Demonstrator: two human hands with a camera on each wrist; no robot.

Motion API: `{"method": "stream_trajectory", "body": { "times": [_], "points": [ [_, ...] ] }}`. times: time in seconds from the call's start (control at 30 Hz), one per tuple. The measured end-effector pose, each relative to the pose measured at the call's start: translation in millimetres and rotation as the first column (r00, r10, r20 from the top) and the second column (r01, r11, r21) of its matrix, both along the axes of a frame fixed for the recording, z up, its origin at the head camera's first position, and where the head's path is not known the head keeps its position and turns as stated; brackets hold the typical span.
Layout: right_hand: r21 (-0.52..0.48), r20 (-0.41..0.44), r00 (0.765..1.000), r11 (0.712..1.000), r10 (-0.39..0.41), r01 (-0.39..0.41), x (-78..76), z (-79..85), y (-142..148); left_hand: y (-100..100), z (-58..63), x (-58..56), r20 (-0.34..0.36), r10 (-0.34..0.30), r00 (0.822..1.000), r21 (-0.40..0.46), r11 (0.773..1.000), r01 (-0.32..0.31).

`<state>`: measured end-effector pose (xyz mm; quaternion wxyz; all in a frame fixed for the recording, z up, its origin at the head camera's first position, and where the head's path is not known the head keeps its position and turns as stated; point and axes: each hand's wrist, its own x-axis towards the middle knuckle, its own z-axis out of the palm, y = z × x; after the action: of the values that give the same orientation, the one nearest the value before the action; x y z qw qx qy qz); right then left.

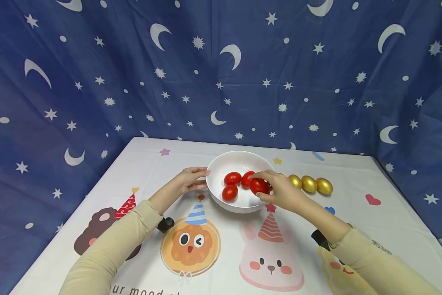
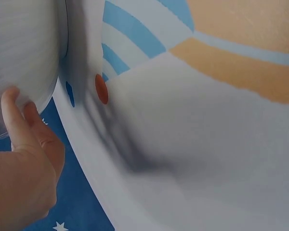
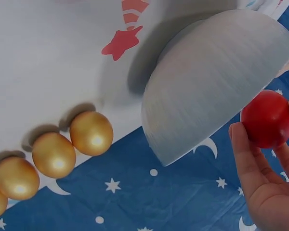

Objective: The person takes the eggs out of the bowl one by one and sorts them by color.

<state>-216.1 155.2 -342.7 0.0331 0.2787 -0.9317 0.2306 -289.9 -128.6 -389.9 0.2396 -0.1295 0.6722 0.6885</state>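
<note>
A white bowl [image 1: 239,208] stands on the table with several red eggs [image 1: 232,178] lying inside. My left hand [image 1: 191,179] is at the bowl's left side, its fairly straight fingers touching the outer wall; in the left wrist view two fingertips rest against that wall. My right hand [image 1: 281,190] pinches another red egg [image 3: 267,119] between thumb and fingers over the bowl's right rim. In the head view the right hand covers part of the rim and some of the bowl's inside.
Several gold eggs [image 1: 309,184] sit in a row on the table, right of the bowl and beyond my right hand. A printed white cloth [image 1: 213,282] covers the table. Behind its far edge hangs a blue curtain [image 1: 191,139] with moons and stars.
</note>
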Motion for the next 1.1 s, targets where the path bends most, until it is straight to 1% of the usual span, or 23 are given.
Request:
{"method": "stream_trajectory", "body": {
  "times": [0.2,0.3,0.6,0.77,0.9,1.1],
  "points": [
    [-0.038,-0.024,0.999,0.998,-0.042,0.041,4.7,4.8,9.0,0.9,1.4,-0.8,-0.006,0.004,1.0,0.003,1.0,-0.004],
    [-0.049,-0.039,0.998,0.997,-0.057,0.055,6.8,4.7,14.0,1.1,1.1,-1.2,-0.005,0.002,1.0,0.003,1.0,-0.002],
    [-0.092,-0.06,0.998,0.995,-0.036,0.031,15.5,-1.1,25.3,1.4,-1.1,-0.3,-0.001,0.013,1.0,-0.01,1.0,-0.013],
    [-0.11,-0.074,0.995,0.992,-0.068,0.059,24.8,-3.9,35.7,3.8,-3.0,0.9,-0.003,0.001,1.0,-0.003,1.0,-0.001],
    [-0.11,-0.082,0.993,0.991,-0.086,0.077,28.8,-5.9,44.0,2.8,-3.7,0.0,-0.012,0.003,1.0,-0.005,1.0,-0.003],
    [-0.081,-0.081,0.989,0.989,-0.127,0.121,32.4,-9.5,54.2,-0.8,-1.7,1.3,-0.016,-0.008,1.0,-0.001,1.0,0.008]
  ]
}}
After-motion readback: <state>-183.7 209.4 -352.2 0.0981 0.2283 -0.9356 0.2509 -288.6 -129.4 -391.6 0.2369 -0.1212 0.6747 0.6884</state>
